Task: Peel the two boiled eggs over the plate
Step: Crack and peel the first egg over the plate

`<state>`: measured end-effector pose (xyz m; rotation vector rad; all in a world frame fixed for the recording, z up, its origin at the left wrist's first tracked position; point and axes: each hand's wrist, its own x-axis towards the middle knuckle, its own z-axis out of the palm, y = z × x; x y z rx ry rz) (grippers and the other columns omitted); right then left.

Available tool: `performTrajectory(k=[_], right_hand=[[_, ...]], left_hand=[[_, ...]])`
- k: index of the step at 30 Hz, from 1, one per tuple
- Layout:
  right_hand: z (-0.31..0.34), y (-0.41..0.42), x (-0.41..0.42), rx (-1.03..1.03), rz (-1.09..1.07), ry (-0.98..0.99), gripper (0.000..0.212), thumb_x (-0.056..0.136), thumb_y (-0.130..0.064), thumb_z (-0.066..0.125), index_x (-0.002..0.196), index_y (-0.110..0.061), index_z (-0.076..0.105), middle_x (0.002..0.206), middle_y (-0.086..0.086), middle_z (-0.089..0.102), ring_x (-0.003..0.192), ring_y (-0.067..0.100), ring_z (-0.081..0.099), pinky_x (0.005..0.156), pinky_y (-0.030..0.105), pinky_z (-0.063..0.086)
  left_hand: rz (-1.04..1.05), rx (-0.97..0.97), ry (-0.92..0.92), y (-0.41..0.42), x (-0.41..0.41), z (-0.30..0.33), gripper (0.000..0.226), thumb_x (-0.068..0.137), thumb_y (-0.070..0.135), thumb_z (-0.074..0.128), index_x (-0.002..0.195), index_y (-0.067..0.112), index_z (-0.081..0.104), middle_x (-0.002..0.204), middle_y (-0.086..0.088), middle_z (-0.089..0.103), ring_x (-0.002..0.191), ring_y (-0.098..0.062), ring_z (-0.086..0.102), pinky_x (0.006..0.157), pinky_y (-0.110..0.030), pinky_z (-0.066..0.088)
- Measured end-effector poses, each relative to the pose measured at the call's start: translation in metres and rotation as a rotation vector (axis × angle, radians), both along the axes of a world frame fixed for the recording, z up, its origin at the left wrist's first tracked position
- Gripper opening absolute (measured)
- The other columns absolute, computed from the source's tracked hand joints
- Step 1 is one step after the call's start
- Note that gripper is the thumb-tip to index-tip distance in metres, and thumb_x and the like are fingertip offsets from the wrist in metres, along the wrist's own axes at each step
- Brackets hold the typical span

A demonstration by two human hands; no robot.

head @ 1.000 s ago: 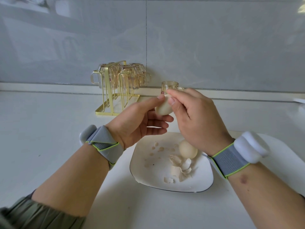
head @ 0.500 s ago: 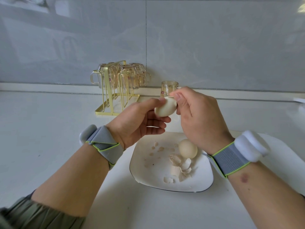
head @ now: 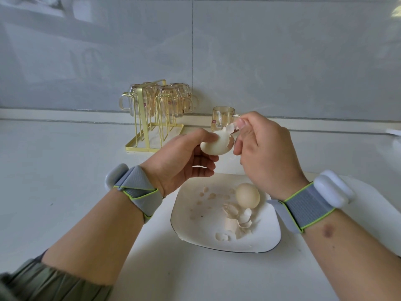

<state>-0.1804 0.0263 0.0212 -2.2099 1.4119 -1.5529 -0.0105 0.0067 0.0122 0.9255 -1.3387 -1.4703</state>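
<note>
A green sleeve (head: 54,283) is seen at the lower left, well to the left of the plate (head: 195,227), and a grey wristband (head: 138,190) is worn on the left wrist. A gold wire rack (head: 152,127) loaded with upturned glass mugs (head: 165,101) is set on the white desk (head: 54,170), behind the plate and to its left, against the grey tiled wall (head: 260,57).

The left hand (head: 180,161) is raised above the plate's left rim. A partly peeled egg (head: 214,145) is gripped in it, thumb on top and fingers curled beneath; the egg is held above the plate and behind it. A single glass mug (head: 222,118) stands upright on the desk behind the held egg.

On the plate, small shell crumbs (head: 208,195) are scattered left of centre, and larger shell pieces (head: 236,222) are piled toward the front right. A second egg (head: 247,195) is lying on the plate just behind that pile; it appears to be unpeeled, though this cannot be told for certain.

The right hand (head: 267,153) is held above the plate's right side, just right of the held egg. A flake of shell (head: 231,128) is pinched between its thumb and forefinger, lifted off the egg's right end; whether the flake is attached there cannot be told. A matching wristband (head: 308,205) with a white module is worn on the right wrist.
</note>
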Motion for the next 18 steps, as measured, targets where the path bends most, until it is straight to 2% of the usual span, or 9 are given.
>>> performTrajectory(k=[1,3,5,8,11,14,16,18], right_hand=[[-0.0003,-0.0009,0.0,0.006,-0.012,-0.006,0.023,0.104,-0.015,0.041,0.094,-0.011,0.062,0.068,-0.018,0.056,0.056,0.0,0.052,0.053,0.009,0.037],[-0.0011,-0.0021,-0.0004,0.006,-0.039,-0.006,0.023,0.104,-0.014,0.041,0.096,-0.011,0.063,0.071,-0.019,0.054,0.058,-0.004,0.05,0.053,0.006,0.035],[-0.0011,-0.0027,-0.0016,-0.006,-0.065,-0.012,0.022,0.102,-0.01,0.042,0.097,-0.011,0.063,0.071,-0.017,0.056,0.059,0.001,0.053,0.051,0.01,0.037],[-0.0005,-0.0036,-0.0021,-0.021,-0.095,-0.034,0.024,0.098,-0.004,0.042,0.096,-0.012,0.064,0.069,-0.01,0.061,0.061,0.016,0.059,0.056,0.024,0.043],[-0.0001,-0.0038,-0.0012,-0.041,-0.113,-0.046,0.024,0.098,-0.005,0.042,0.095,-0.014,0.063,0.069,-0.01,0.06,0.063,0.019,0.06,0.058,0.025,0.043],[0.0006,-0.004,-0.0018,-0.055,-0.128,-0.074,0.024,0.101,-0.009,0.04,0.095,-0.014,0.063,0.07,-0.003,0.063,0.062,0.024,0.06,0.06,0.036,0.049],[0.0016,-0.0038,-0.0022,-0.063,-0.134,-0.092,0.024,0.102,-0.01,0.04,0.096,-0.012,0.063,0.071,-0.001,0.064,0.062,0.025,0.06,0.06,0.038,0.049],[0.0027,-0.0034,-0.0023,-0.063,-0.139,-0.102,0.024,0.102,-0.011,0.04,0.096,-0.012,0.063,0.072,-0.004,0.063,0.062,0.023,0.059,0.059,0.034,0.048]], left_hand=[[0.003,0.0,0.004,0.0,0.0002,0.0,0.036,0.077,0.031,0.063,0.1,0.004,0.065,0.072,-0.009,0.063,0.06,-0.019,0.058,0.062,-0.033,0.053],[0.005,-0.003,0.007,0.0004,0.0005,0.0003,0.038,0.076,0.031,0.062,0.102,0.004,0.064,0.071,-0.008,0.062,0.061,-0.018,0.058,0.062,-0.033,0.053],[0.002,-0.009,0.008,0.0009,0.0003,0.0006,0.04,0.076,0.031,0.062,0.104,0.003,0.063,0.071,-0.008,0.061,0.061,-0.018,0.058,0.062,-0.032,0.052],[-0.006,-0.019,0.011,0.0016,0.0,0.0014,0.041,0.076,0.031,0.061,0.105,0.003,0.063,0.07,-0.008,0.06,0.061,-0.018,0.057,0.062,-0.032,0.052],[-0.013,-0.023,0.013,0.0019,0.0001,0.0017,0.044,0.076,0.031,0.059,0.109,0.002,0.062,0.07,-0.007,0.061,0.061,-0.018,0.057,0.062,-0.031,0.052],[-0.012,-0.026,0.024,0.0026,0.0003,0.0018,0.044,0.076,0.031,0.059,0.109,0.002,0.062,0.07,-0.007,0.06,0.061,-0.018,0.057,0.062,-0.032,0.052],[-0.013,-0.029,0.036,0.0031,0.0003,0.0018,0.045,0.075,0.03,0.059,0.11,0.002,0.061,0.071,-0.008,0.06,0.061,-0.018,0.057,0.062,-0.032,0.052],[-0.017,-0.029,0.051,0.0037,-0.0001,0.0022,0.046,0.075,0.03,0.058,0.111,0.001,0.06,0.071,-0.009,0.06,0.061,-0.019,0.057,0.061,-0.032,0.052]])
